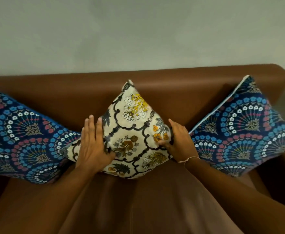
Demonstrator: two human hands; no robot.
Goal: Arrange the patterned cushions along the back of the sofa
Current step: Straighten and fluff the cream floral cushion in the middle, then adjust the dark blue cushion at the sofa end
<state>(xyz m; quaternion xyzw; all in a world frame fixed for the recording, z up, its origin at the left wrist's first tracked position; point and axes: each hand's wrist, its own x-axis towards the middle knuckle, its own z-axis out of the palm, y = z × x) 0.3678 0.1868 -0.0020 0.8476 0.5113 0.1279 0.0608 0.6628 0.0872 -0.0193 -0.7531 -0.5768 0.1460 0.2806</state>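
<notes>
L hand (94,142) flat, fingers spread, palm pressed on left half of cream floral cushion (133,132). R hand (177,141) on its right edge, thumb in front and fingers wrapped behind, pinching the fabric. Cushion stands on a corner, diamond-wise, mid sofa (180,92), top leaning on the backrest. Blue fan-print cushion (25,137) just left, touching cream one's left corner. 2nd blue cushion (245,130) at right, against backrest, close to R wrist. Thin thread band (189,159) on R wrist. Grey wall (138,31) behind.

Dim, warm, even light; soft overall focus, wide-angle bending at edges, deep shadow in the sofa (172,92) corners.
</notes>
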